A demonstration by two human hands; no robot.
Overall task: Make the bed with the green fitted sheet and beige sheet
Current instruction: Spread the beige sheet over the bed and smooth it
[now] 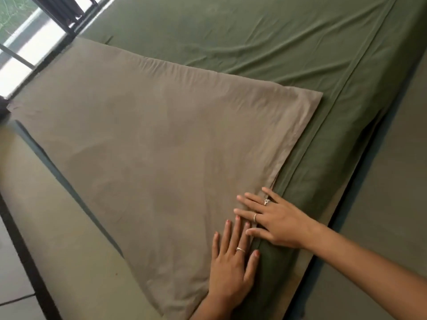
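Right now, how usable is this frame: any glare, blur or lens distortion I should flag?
Head view: the window at top left is blown out, soft daylight elsewhere with faint shadows; wide-angle tilt slants the green fitted sheet and its edges; slight softness overall, yet both hands, left hand and right hand, flat on the beige sheet, read clearly.

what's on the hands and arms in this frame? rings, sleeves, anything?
Both forearms are bare, with no sleeves, watch or bracelet in view. The left hand wears one thin ring. The right hand wears two: a silvery ornate ring and a plain band on the next finger. Fingernails look pinkish.
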